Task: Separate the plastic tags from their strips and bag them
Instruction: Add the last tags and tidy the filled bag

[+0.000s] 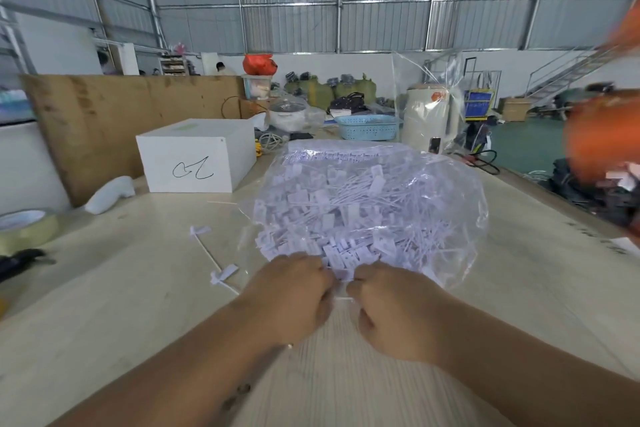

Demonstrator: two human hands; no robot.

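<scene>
Tag strip (343,300): thin, light, bendy; snapping near the joint looks easiest.
Left hand (294,295): grip is pinching strip.
Right hand (391,308): grip is pinching strip.
Clear bag (367,208): soft, slippery.

1. Clear plastic bag (446,204): lies on its side on the pale wooden tabletop, bulging, with its near end at the table's front centre. Its film is crinkled and glossy.
2. White plastic tags (349,204): a dense jumble fills the bag; each has a small rectangular head and a thin straight tail, pointing in mixed directions.
3. White tag strip (341,300): a short piece shows just in front of the bag's near end; its details are blurred.
4. Loose white tags (221,274): a few lie on the tabletop left of the bag, apart from it, tails flat.
</scene>
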